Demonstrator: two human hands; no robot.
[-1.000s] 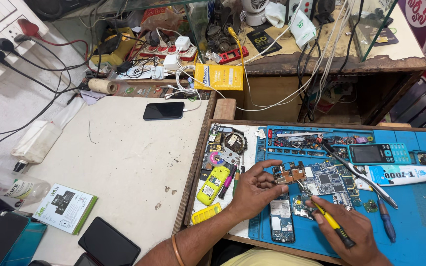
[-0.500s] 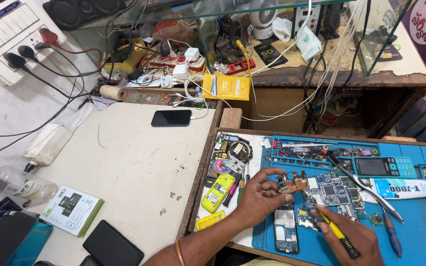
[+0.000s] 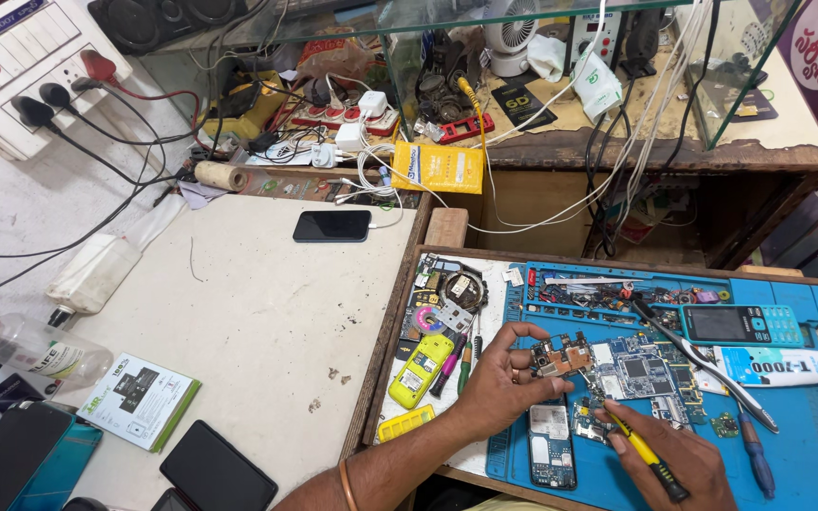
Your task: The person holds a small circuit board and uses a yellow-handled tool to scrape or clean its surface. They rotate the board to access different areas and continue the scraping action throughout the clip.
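My left hand (image 3: 499, 383) pinches a small brown circuit board (image 3: 560, 358) between thumb and fingers, just above the blue work mat (image 3: 807, 445). My right hand (image 3: 669, 459) grips a yellow-handled screwdriver (image 3: 646, 454), its tip resting near small board pieces beside an opened phone body (image 3: 551, 445). A larger blue-grey circuit board (image 3: 631, 369) lies on the mat right of the held board.
A yellow phone (image 3: 420, 369), tweezers (image 3: 702, 364), a white tube (image 3: 783, 366) and a turquoise keypad phone (image 3: 740, 325) lie on the tray. On the white table are a black phone (image 3: 331, 225), a plastic bottle (image 3: 35, 348), a small box (image 3: 139, 400) and dark phones (image 3: 218, 468).
The view has shifted lower and closer. My left hand has kept the small board, and my right hand with the screwdriver has edged left toward the opened phone.
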